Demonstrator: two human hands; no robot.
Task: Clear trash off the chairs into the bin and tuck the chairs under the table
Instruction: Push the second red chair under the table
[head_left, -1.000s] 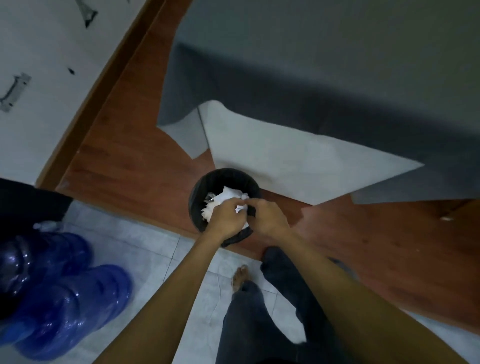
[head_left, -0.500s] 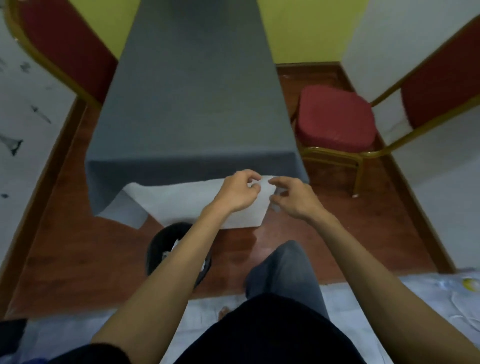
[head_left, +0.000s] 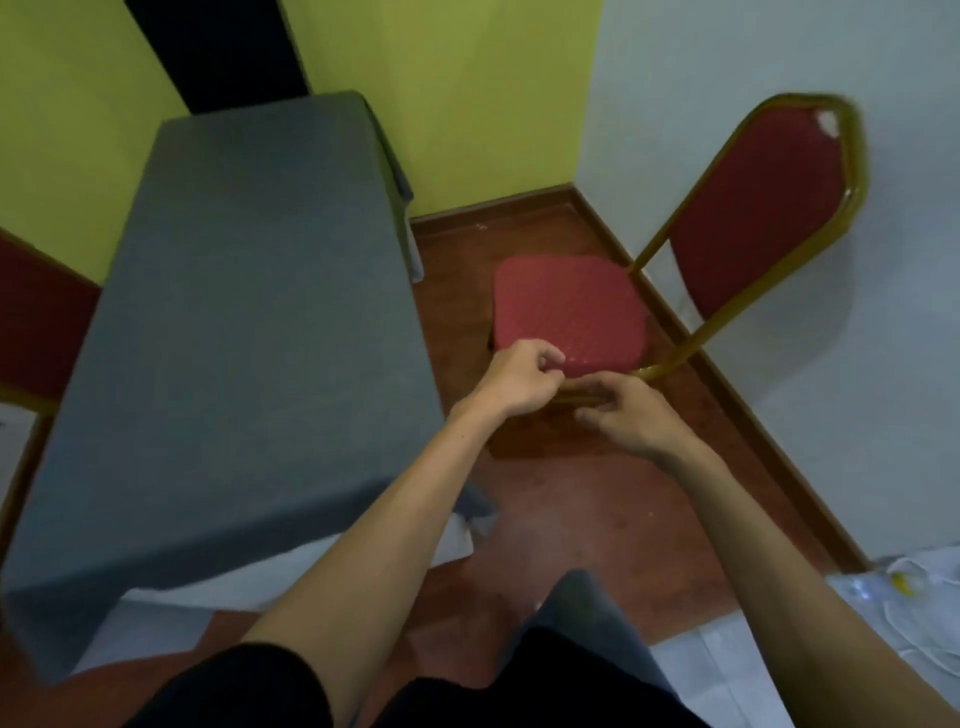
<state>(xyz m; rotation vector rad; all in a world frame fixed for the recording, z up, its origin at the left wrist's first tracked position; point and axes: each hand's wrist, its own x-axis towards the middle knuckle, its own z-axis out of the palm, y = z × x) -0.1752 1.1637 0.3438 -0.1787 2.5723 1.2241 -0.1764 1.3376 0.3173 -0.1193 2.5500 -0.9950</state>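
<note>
Grey-clothed table (head_left: 249, 322) on wooden floor (head_left: 597, 509)

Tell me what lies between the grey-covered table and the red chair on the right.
In the head view, only bare reddish wooden floor separates the table from the red chair; nothing stands there.

Matt grey cloth drapes the table (head_left: 249, 312) — the chair (head_left: 566, 312) pairs red patterned fabric with glossy gilt metal.
</note>
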